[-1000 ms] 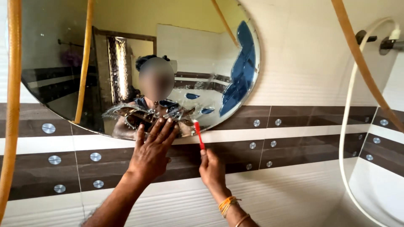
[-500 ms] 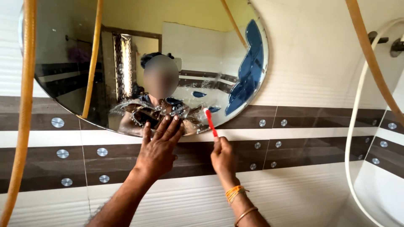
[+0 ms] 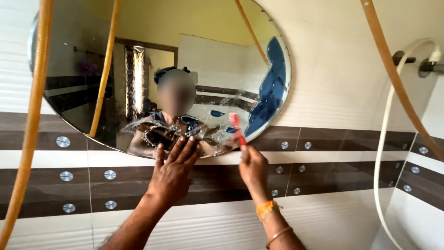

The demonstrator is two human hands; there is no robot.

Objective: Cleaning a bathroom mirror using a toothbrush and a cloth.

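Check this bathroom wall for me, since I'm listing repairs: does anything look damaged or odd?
No damage shows, but the mirror's lower part is smeared with wet, foamy streaks near the left hand. The right hand holds a red toothbrush against the glass. Orange hoses hang loose across the wall.

Red toothbrush motion-blurred; mirror top cut off.

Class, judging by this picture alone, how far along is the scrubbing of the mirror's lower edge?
Done: nothing clearly; the mirror shows smears near the bottom. In hand: the right hand holds a red toothbrush against the lower glass, while the left hand presses flat on the rim. Left: the smeared patch between both hands.
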